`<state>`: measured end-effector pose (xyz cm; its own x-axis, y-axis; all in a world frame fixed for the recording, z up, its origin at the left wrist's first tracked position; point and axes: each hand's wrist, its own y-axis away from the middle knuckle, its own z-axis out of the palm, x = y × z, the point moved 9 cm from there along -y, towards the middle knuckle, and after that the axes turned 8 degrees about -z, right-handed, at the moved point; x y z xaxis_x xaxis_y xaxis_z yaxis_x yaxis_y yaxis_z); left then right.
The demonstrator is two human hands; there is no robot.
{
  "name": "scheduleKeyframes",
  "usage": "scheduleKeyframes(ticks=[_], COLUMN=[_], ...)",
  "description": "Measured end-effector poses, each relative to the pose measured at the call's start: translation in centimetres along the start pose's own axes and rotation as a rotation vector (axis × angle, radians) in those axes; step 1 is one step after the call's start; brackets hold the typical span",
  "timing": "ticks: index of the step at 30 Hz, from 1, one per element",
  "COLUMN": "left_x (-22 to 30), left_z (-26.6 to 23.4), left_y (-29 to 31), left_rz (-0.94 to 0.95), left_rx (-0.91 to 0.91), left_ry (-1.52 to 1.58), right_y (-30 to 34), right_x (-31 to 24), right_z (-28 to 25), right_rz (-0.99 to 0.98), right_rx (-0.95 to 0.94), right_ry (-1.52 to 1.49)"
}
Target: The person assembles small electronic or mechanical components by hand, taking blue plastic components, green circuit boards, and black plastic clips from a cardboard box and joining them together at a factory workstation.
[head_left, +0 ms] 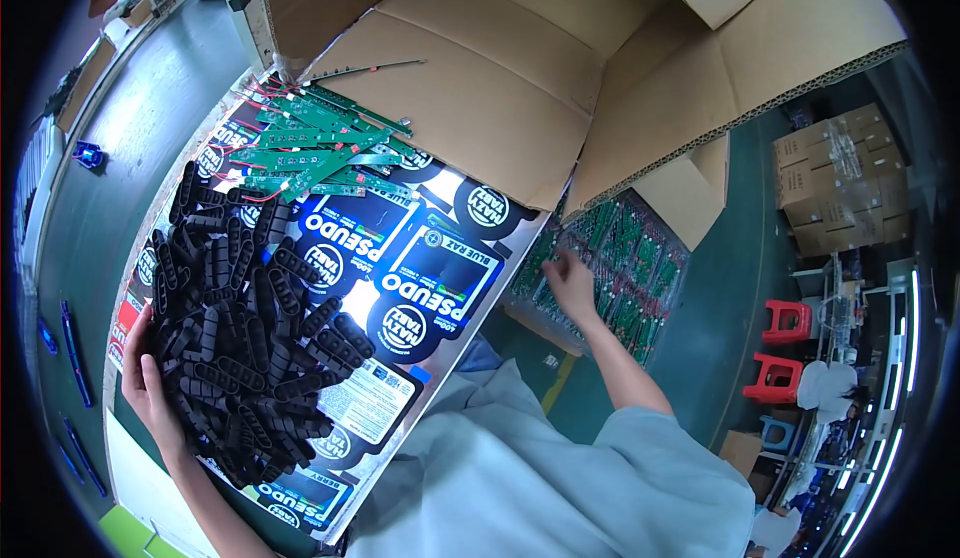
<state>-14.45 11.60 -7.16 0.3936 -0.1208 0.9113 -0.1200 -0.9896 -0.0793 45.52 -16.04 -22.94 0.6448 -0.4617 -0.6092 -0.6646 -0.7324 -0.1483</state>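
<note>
A heap of black, elongated plastic housings (pixel 235 348) with ribbed sides and small oval openings lies on the left part of the table. My left hand (pixel 148 383) rests against the heap's left edge, fingers extended and apart, holding nothing. To the right, beyond the table edge, my right hand (pixel 572 283) is at a clear-sided container full of green circuit boards (pixel 635 273). Its fingers are curled together; whatever is between them, if anything, is hidden. A bundle of long, narrow green circuit boards (pixel 315 138) with thin red wires lies behind the heap.
A large open cardboard box (pixel 470 78) stands at the table's far side, its flap hanging over the right. Printed sheets (pixel 440 268) cover the tabletop. Stacked cartons (pixel 845 178) and red stools (pixel 780 378) stand on the floor at right.
</note>
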Motion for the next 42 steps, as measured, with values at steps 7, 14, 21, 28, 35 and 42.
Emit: scheduleKeyframes(ticks=[7, 14, 21, 28, 35, 42], left_x=[0.9, 2.1, 2.6, 2.1, 1.0, 0.3], left_z=[-0.1, 0.1, 0.1, 0.8, -0.6, -0.2], left_y=[0.0, 0.0, 0.5, -0.1, 0.1, -0.2], left_rz=[0.029, 0.061, 0.042, 0.052, 0.020, 0.043], left_rx=[0.011, -0.017, -0.019, -0.030, -0.002, -0.005], left_ry=[-0.040, -0.077, 0.018, -0.023, -0.068, -0.108], right_y=[1.2, -0.6, -0.9, -1.8, -1.5, -1.8], right_x=[4.7, 3.7, 7.3, 10.0, 5.4, 5.7], right_z=[6.2, 8.8, 11.5, 12.7, 11.9, 11.3], right_rz=[0.182, 0.276, 0.104, 0.024, 0.479, 0.483], right_rx=[-0.251, -0.434, -0.253, -0.297, -0.034, 0.095], right_ry=[0.238, 0.398, 0.175, 0.371, 0.220, 0.215])
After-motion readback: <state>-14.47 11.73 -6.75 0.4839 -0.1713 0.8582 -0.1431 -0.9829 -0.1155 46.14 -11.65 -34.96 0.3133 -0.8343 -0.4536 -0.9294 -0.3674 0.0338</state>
